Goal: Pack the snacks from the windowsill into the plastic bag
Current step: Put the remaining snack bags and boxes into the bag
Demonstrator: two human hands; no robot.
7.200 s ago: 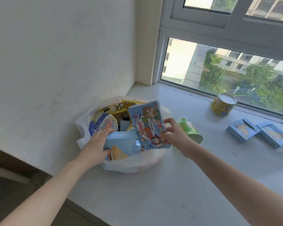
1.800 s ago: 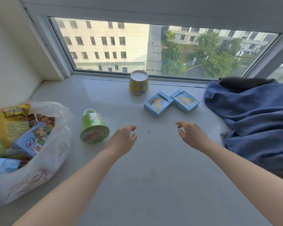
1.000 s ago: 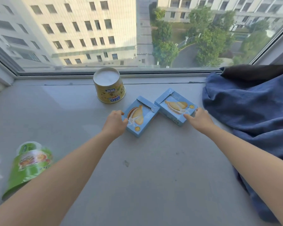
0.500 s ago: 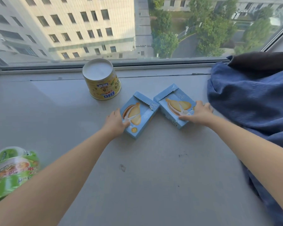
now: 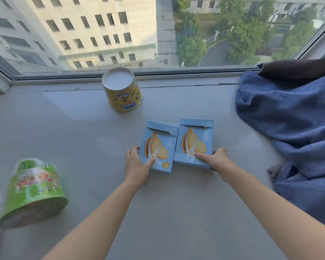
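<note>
Blue cardboard is the matter in hand: two flat biscuit boxes lie side by side near the middle of the windowsill [image 5: 79, 132], their long edges touching. The left hand [image 5: 137, 166] is clamped on the left box [image 5: 159, 145], with the thumb on the printed face and the fingers round its 9 o'clock edge. The right hand [image 5: 217, 159] grips the right box [image 5: 194, 141] the same way, thumb on top and fingers round the 3 o'clock edge. Both boxes appear to lie flat on the sill, not yet lifted.

Each hand holds only the 6 o'clock end of its box, so I judge it wise to shift the grip toward the middle before lifting. The torn flaps at 12 o'clock could gape and spill. Stacking the two boxes into one hand would free the other to hold open the plastic bag. The bag is not clearly in view; a white blur at the 9 o'clock edge may be it.

Bare sill lies open at 6 o'clock and at 10 o'clock of the boxes. The green tub [image 5: 34, 192] lies tilted at 8 o'clock, on the likely path leftward, and might roll if brushed. The yellow tub [image 5: 122, 94] stands upside down at 11 o'clock, near the window frame [image 5: 176, 73] and well clear. A blue blanket [image 5: 293, 128] crowds the 3 o'clock side close to the right forearm, so that arm has little room to swing outward.
</note>
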